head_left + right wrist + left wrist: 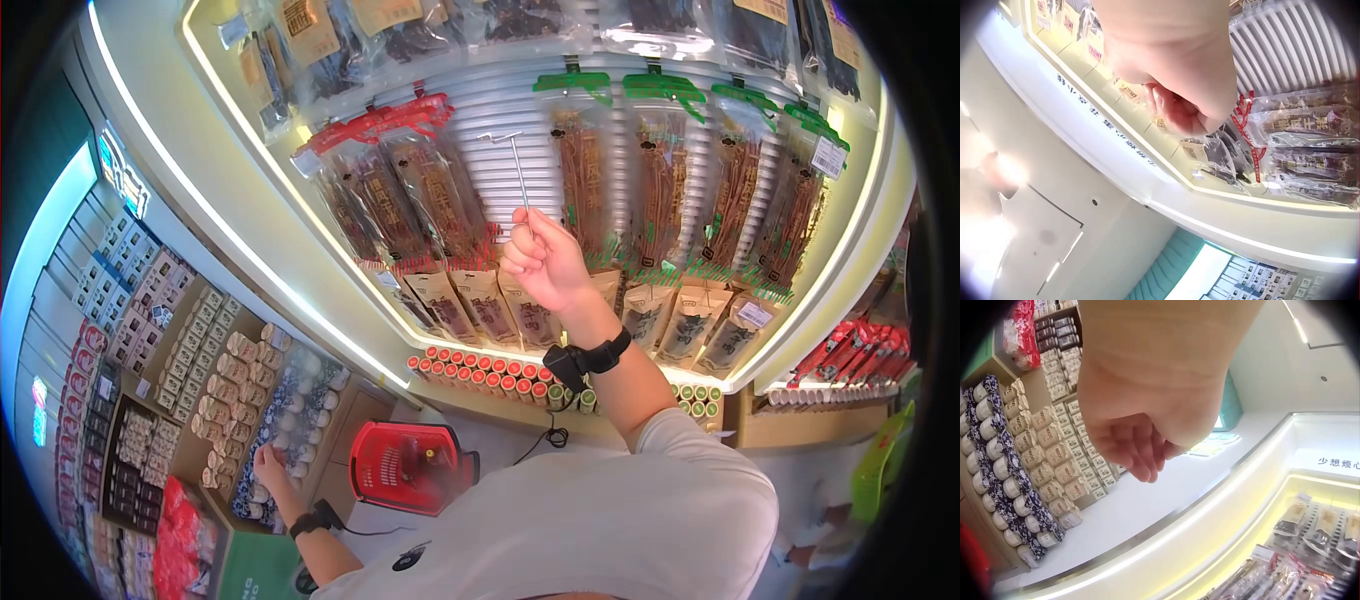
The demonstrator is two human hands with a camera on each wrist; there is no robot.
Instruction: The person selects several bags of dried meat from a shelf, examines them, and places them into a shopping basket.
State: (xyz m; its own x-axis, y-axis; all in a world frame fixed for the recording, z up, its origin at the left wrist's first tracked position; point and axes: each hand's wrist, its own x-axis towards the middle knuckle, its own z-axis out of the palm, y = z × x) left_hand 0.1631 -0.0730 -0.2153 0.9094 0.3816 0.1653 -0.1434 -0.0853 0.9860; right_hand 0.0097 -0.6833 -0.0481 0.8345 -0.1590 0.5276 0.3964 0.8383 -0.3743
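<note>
My right hand [545, 260] is raised in front of the ribbed display wall [490, 170], thumb and fingers pinching the near end of a thin metal display hook [519, 172]. The hook's crosspiece overlaps the bare slats in the head view. Left of it hang clear bags with red handles [430, 190]; to the right are similar bags with green handles [580, 160]. In the right wrist view, that hand's palm and curled fingers [1175, 112] show, but not the hook. My left hand [268, 470] hangs low at the left, fingers loosely curled, holding nothing.
Kraft-paper pouches [480, 305] line the shelf below the hanging bags, with red- and green-lidded cans [490, 382] beneath. A red shopping basket [380, 465] stands on the floor. Stepped shelves of jars [235, 385] rise at the left. A cable [548, 437] trails near the cabinet.
</note>
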